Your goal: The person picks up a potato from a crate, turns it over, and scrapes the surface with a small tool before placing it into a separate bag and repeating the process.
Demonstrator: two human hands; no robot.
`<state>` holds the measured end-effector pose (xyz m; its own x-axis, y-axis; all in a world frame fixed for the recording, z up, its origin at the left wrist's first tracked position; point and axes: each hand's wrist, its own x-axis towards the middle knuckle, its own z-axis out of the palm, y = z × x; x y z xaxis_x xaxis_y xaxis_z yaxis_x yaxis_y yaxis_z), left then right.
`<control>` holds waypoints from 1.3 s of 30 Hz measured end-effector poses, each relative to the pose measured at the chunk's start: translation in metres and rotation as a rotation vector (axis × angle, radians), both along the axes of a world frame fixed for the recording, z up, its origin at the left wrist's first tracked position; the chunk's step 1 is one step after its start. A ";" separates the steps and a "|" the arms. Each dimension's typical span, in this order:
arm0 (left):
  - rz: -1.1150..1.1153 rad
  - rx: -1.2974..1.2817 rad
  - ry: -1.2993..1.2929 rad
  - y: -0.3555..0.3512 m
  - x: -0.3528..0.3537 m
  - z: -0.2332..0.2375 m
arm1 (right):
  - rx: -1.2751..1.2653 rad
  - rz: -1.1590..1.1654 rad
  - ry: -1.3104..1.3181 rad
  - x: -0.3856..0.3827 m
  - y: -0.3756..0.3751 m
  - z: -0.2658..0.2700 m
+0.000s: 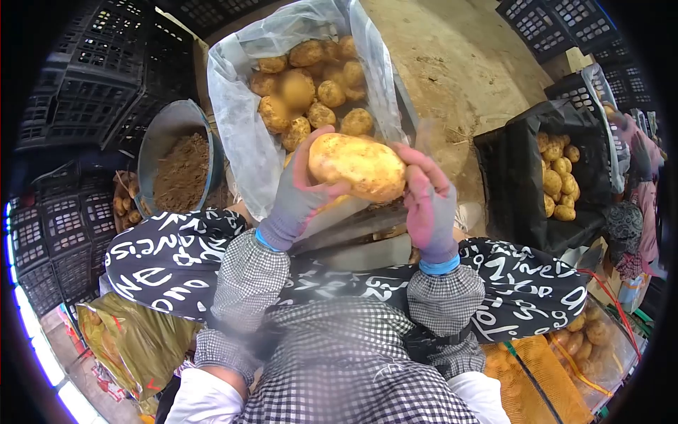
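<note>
Large potato held crosswise over the near edge of the plastic-lined crate. Left grip clamped round one end, right grip closed on the other, mostly by the fingers. Weak point, I'd judge: smooth, rounded skin against gloves; ease one side and it could roll out. A drop inward might bruise it and the potatoes below; a drop short could send it toward the lap. Loose liner folds near the wrist might snag
</note>
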<state>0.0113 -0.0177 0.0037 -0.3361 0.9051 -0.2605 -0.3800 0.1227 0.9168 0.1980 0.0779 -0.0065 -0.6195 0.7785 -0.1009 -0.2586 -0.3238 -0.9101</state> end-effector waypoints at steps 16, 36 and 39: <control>0.023 0.137 -0.032 -0.003 0.003 0.007 | -0.122 0.249 -0.145 -0.004 0.000 0.009; -1.090 -0.857 1.279 0.028 -0.074 -0.117 | -0.009 -0.917 0.366 0.143 0.126 -0.007; -1.099 -0.684 1.419 0.038 -0.063 -0.146 | 0.134 -1.012 0.331 0.151 0.135 0.002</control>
<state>-0.0512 0.0204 -0.1424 -0.0275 0.7132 -0.7004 0.9752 0.1730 0.1379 0.3486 0.2125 -0.0043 0.3392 0.9375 0.0776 -0.5913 0.2766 -0.7575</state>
